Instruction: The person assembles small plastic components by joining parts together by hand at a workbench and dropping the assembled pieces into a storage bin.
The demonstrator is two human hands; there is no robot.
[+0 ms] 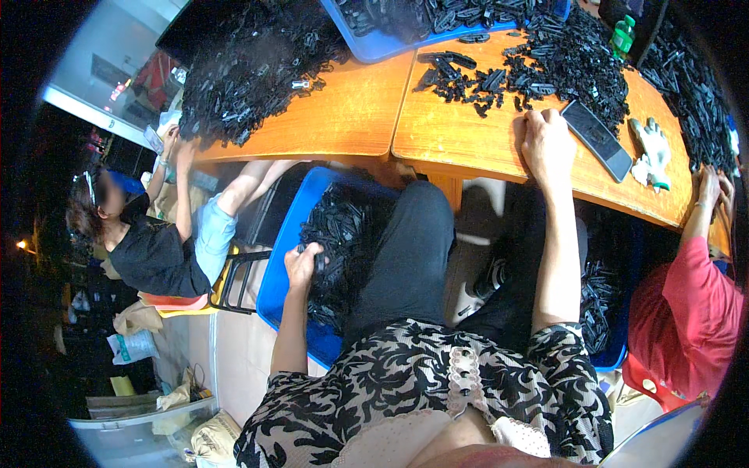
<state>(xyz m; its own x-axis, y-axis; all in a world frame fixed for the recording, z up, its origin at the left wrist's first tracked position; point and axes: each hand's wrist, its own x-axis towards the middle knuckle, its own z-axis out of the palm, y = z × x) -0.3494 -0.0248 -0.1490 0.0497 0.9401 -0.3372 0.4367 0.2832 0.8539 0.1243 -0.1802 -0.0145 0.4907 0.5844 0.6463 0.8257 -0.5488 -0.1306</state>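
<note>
My left hand [303,265] is over the blue bin [272,285] beside my leg, its fingers curled; what they hold, if anything, is hidden. Small black plastic pieces [341,230] fill that bin. On the orange wooden table [468,144], my right hand [548,144] rests near the front edge with its fingers bent under, and I cannot make out anything in them. A loose heap of black plastic parts [573,66] spreads just beyond it. Beside this hand lies a dark smartphone [597,140].
A pale work glove [651,152] lies right of the phone, and a green bottle [622,37] stands behind. A blue tray [382,48] of black parts sits at the back. Another blue bin [601,312] is by my right leg. Co-workers sit at left [156,253] and right [686,312].
</note>
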